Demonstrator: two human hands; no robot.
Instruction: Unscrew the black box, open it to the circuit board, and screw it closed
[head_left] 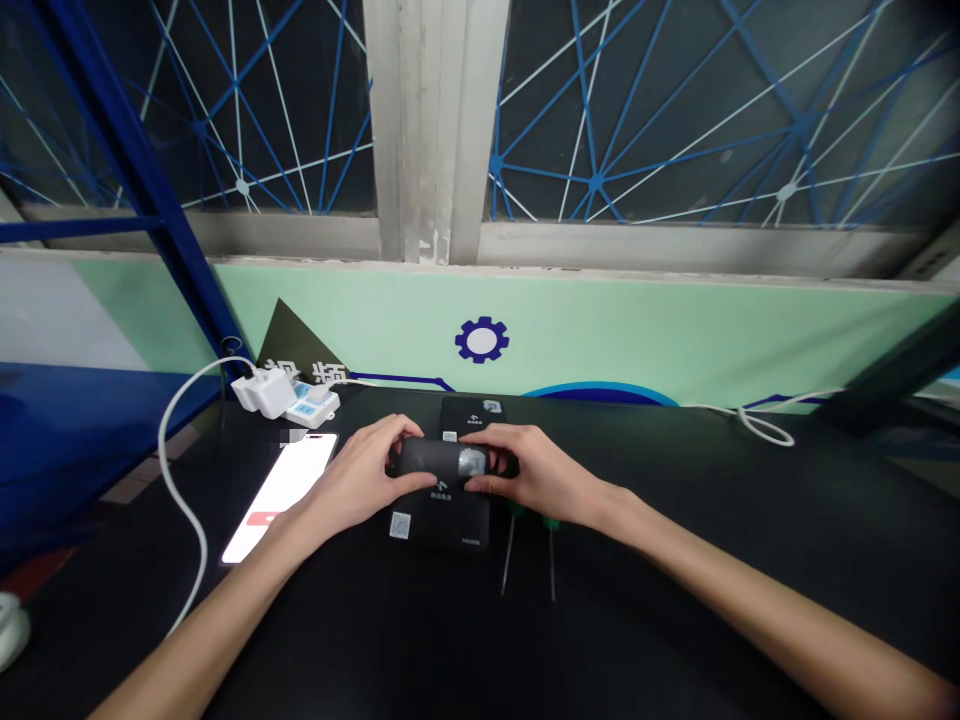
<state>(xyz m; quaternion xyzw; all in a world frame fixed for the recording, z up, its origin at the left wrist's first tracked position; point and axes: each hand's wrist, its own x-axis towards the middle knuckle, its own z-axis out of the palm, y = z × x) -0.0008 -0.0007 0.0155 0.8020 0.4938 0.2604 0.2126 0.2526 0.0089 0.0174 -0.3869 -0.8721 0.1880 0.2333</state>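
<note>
My left hand (373,460) and my right hand (534,468) grip the two ends of a black set-top box (429,458), which appears tilted with a long narrow side facing me. A shiny, worn-looking sticker is near its right end. Below and in front of it lies a second black set-top box (442,522) with a white logo, a QR label and HDMI lettering. Behind the held one, another black box (474,412) shows a label. Two screwdrivers (552,560) with green handles lie beside my right hand, shafts towards me; their handles are partly hidden.
Left of my left hand, a phone (289,490) with a bright screen lies on the black table (675,620). A white power strip (311,405) with a charger (266,390) and white cable (171,470) is behind it. Another cable (765,430) lies at the back right.
</note>
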